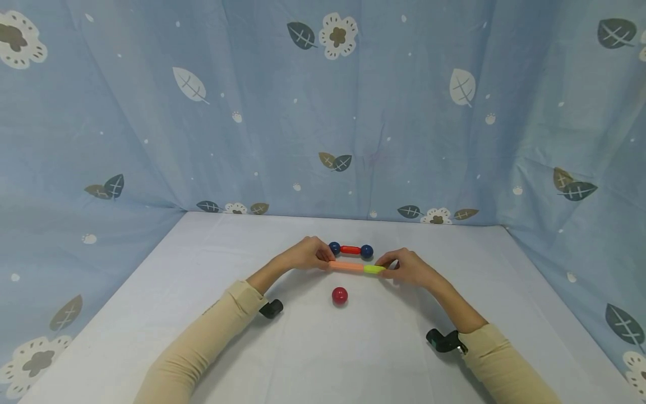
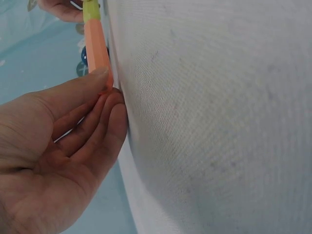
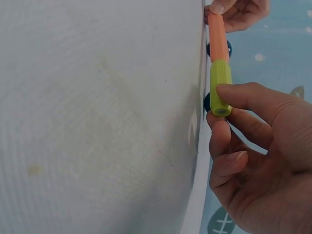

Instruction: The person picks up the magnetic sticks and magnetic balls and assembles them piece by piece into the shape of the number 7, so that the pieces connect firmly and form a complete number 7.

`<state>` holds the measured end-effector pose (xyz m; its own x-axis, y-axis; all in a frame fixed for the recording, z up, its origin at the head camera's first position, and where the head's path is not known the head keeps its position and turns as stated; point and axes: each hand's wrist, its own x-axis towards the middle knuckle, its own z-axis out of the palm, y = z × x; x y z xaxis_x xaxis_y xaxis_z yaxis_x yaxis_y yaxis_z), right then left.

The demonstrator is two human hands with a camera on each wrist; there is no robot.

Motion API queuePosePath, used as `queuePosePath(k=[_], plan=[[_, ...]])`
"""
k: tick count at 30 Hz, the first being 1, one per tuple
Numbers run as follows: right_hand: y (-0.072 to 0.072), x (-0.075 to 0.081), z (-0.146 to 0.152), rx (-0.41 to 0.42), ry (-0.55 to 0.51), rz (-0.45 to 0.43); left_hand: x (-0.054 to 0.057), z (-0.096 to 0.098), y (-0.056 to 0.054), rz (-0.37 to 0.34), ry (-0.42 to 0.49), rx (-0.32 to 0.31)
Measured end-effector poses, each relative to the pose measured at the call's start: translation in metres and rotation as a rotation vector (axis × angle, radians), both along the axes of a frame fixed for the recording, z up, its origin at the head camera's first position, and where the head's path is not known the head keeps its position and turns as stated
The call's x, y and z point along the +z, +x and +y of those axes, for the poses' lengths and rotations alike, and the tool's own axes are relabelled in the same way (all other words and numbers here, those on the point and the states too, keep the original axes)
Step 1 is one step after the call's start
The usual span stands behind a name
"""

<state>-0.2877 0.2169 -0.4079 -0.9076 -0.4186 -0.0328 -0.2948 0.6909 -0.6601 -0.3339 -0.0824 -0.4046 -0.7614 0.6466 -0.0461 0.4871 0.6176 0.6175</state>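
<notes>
Centrally, two bare hands face each other across a white-covered table (image 1: pixel 313 359), set apart and linked by one straight line of two faceted toy rods. The left hand (image 1: pixel 309 253) pinches the outer end of an orange rod (image 1: pixel 347 266) between thumb and fingers. The right hand (image 1: pixel 410 268) pinches a yellow-green rod (image 1: pixel 373 269), whose inner end meets the orange one; a small grey disc shows in its outer end. Just beyond this line, nearly parallel to it, lies a red rod (image 1: pixel 350 249) with a dark blue ball (image 1: pixel 334 247) touching its left end and a second blue ball (image 1: pixel 367 251) touching its right. On the near side, a glossy red ball (image 1: pixel 340 295) sits apart on the cloth. Both forearms wear beige sleeves (image 1: pixel 217 331), and a small black device (image 1: pixel 271 309) juts from beside each cuff. Behind and around the table hangs a light blue curtain (image 1: pixel 252 129) printed with leaves, white flowers and paw prints.
</notes>
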Motion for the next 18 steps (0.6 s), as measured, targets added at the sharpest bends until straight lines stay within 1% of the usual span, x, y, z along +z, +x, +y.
queuePosePath(k=[12, 18], plan=[[-0.0007, -0.0032, 0.0000, -0.014, -0.015, -0.025, -0.0005, 0.0006, 0.0007, -0.021, 0.004, 0.019], [-0.0013, -0.0056, 0.0012, -0.012, -0.039, -0.034, -0.0006, 0.0012, 0.0009, -0.018, 0.010, 0.018]])
